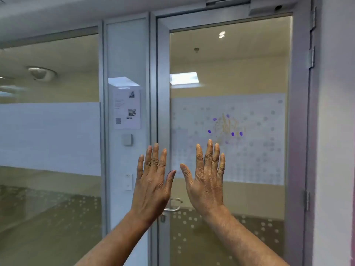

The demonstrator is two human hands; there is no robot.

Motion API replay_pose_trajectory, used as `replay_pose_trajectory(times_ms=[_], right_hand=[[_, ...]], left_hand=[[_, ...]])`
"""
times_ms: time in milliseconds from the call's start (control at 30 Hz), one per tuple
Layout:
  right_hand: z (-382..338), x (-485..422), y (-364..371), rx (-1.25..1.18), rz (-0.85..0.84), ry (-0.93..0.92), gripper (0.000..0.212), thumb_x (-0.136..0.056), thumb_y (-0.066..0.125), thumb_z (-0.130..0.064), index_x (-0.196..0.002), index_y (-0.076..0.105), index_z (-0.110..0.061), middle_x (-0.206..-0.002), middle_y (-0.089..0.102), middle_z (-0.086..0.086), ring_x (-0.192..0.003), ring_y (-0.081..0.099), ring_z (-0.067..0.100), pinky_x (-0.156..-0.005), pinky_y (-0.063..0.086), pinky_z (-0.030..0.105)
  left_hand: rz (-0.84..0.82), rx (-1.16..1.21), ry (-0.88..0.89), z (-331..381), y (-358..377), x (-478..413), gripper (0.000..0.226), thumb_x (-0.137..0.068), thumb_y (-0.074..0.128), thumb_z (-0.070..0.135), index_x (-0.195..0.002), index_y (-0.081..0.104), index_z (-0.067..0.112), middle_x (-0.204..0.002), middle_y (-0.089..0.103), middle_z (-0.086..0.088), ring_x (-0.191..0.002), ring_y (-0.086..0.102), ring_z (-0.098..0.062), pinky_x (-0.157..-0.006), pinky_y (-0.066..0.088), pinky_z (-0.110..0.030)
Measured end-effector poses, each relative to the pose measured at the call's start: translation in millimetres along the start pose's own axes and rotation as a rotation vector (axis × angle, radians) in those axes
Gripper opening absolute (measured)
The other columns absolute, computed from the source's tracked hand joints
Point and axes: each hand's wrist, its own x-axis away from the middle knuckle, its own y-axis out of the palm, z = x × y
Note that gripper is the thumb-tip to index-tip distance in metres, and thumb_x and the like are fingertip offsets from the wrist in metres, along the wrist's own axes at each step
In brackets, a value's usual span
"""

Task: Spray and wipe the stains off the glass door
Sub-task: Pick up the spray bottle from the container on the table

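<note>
Glass partitions and a grey-framed glass door (228, 73) fill the corridor ahead. Both my grips are spread wide and empty: left hand (151, 181), right hand (206, 179). Purple and yellow smeared stains (225, 126) sit just above my right fingertips (210, 144), so that hand is nearer.

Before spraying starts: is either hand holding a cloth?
No, the left hand and right hand are both raised open and empty.

door handle (173, 205) partly hidden behind left hand (151, 186), notice sheet (127, 108) print too small to read
</note>
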Motion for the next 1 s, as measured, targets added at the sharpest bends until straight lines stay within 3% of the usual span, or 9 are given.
replay_pose_trajectory(times_ms=[300, 567, 1000], right_hand=[[-150, 38, 19, -0.146, -0.009, -0.046, 0.075, -0.106, 0.029, -0.058, -0.164, 0.023, -0.011, -0.173, 0.006, 0.020, -0.161, 0.002, 0.037, -0.128, 0.015, 0.061], [-267, 73, 46, -0.324, -0.054, -0.106, 0.071, -0.107, 0.028, -0.058, -0.161, 0.030, -0.011, -0.173, 0.010, 0.020, -0.161, 0.005, 0.036, -0.128, 0.014, 0.061], [-399, 129, 63, -0.707, -0.192, -0.257, 0.071, -0.104, 0.043, -0.054, -0.155, 0.041, -0.006, -0.169, 0.022, 0.025, -0.159, 0.016, 0.043, -0.125, 0.019, 0.063]], left_hand=[[0.002, -0.124, -0.050, -114, -86, 60, 0.066, -0.110, 0.033, 0.045, -0.166, 0.020, 0.013, -0.177, 0.010, -0.010, -0.165, 0.002, -0.022, -0.134, -0.001, -0.042], [-0.055, -0.293, -0.130, -197, -162, 115, 0.066, -0.110, 0.030, 0.046, -0.165, 0.024, 0.009, -0.175, 0.013, -0.014, -0.165, 0.005, -0.024, -0.133, 0.010, -0.048], [-0.083, -0.676, -0.365, -256, -265, 197, 0.064, -0.111, 0.037, 0.043, -0.164, 0.026, 0.009, -0.175, 0.017, -0.016, -0.164, 0.007, -0.028, -0.134, 0.007, -0.048]])
